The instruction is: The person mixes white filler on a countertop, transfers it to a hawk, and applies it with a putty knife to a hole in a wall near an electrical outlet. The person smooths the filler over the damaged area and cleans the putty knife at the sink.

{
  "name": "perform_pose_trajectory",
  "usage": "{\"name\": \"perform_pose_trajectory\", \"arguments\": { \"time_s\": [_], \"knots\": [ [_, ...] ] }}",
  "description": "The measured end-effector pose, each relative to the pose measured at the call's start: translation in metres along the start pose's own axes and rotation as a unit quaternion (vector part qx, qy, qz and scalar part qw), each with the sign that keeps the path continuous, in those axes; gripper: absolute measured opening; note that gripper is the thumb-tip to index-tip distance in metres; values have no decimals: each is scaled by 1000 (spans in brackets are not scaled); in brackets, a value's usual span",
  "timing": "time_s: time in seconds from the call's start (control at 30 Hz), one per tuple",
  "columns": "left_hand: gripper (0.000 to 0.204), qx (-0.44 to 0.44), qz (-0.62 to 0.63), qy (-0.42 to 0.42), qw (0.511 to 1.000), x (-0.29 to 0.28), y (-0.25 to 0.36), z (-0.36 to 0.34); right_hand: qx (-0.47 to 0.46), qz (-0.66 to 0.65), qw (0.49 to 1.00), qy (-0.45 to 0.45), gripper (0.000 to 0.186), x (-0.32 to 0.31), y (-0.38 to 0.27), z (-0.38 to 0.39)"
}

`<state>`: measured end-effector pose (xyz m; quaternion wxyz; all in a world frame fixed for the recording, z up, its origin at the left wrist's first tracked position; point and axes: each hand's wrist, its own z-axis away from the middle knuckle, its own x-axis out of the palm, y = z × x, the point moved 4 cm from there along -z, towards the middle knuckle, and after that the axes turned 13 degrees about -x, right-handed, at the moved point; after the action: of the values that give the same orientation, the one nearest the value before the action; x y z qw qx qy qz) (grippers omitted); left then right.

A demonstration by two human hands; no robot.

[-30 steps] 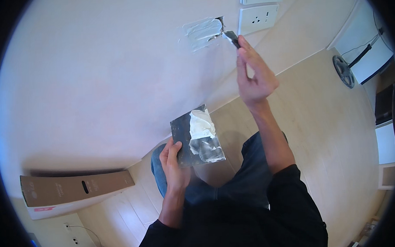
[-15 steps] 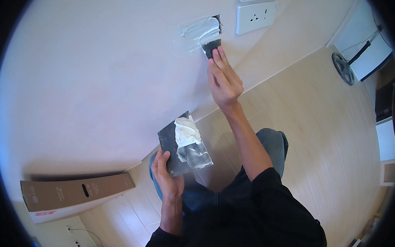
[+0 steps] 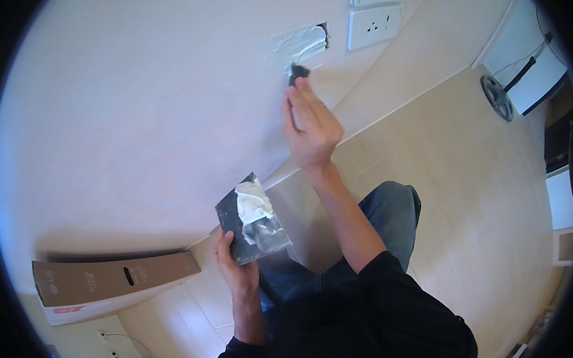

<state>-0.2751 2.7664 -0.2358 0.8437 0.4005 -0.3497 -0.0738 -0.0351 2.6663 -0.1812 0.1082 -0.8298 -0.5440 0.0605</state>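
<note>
My right hand [image 3: 312, 124] grips a small dark putty knife [image 3: 298, 72], its blade at the lower edge of a wet white patch [image 3: 299, 43] on the pale wall [image 3: 139, 121]. A ragged dark gap shows at the patch's right end. Lower down, my left hand [image 3: 238, 263] holds a square dark metal plate [image 3: 233, 215] by its left side, thumb on top. A thick white lump of paste [image 3: 253, 199] lies on that plate, with a thinner smear below it.
Two white socket plates [image 3: 373, 29] sit right of the patch. A long cardboard box [image 3: 94, 280] leans along the wall at lower left. A grey disc-based stand [image 3: 498, 101] is at upper right. My knees are over pale floor tiles [image 3: 457, 192], near the wall.
My right hand and knife have moved left and down from the gap to below the patch. My left hand with the plate has shifted left and lower.
</note>
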Motion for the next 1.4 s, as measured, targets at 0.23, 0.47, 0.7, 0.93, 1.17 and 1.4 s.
{"name": "perform_pose_trajectory", "arguments": {
  "time_s": [0.23, 0.47, 0.7, 0.93, 1.17, 1.4],
  "knots": [
    [32, 17, -59, 9, 998, -5, 2, 1, 154, -76, 984, 42, 16, -26, 14, -6],
    [32, 9, -30, 4, 999, -7, -1, -2, 291, -110, 938, 151, 18, -33, 76, 2],
    [34, 20, -32, -6, 999, 0, 2, 2, 306, -154, 938, 48, 15, -14, 31, 2],
    [36, -25, 0, -39, 999, -3, 3, -10, 514, -469, 717, 53, 16, -33, -6, 15],
    [34, -10, -54, -162, 985, -3, 19, -24, 304, -382, 833, -261, 19, -68, -40, -10],
    [37, 10, -48, -127, 991, 4, 17, -13, -100, -250, 858, -437, 24, -82, -94, -59]
  ]
}}
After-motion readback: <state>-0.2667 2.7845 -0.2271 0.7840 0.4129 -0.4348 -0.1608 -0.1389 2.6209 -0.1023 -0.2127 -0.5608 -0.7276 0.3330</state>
